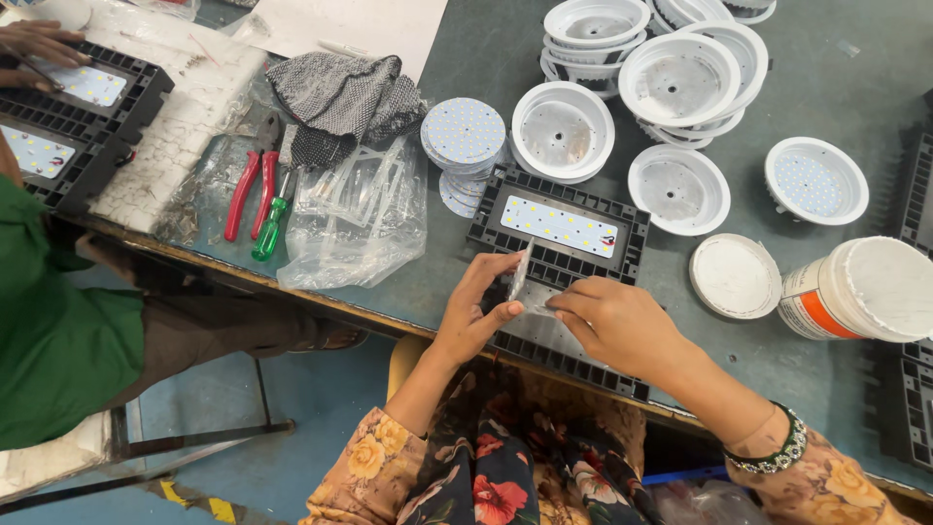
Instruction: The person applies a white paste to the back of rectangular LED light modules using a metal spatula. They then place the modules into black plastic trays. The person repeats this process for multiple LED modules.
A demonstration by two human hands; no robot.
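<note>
While holding the thin clear strip (520, 275) up on its edge just above the black light frame (583, 362) at the near side of the desk (486, 58), pinch it by the edges only, with the left grip (476, 309) closed on its upper side and the right grip (610, 321) closed on its lower end. Leave the flat face free of finger marks, line it up with the white board of little lights (559, 226), and go slow and soft, well away from the round white shells (562, 131) and the white tub (865, 287).
</note>
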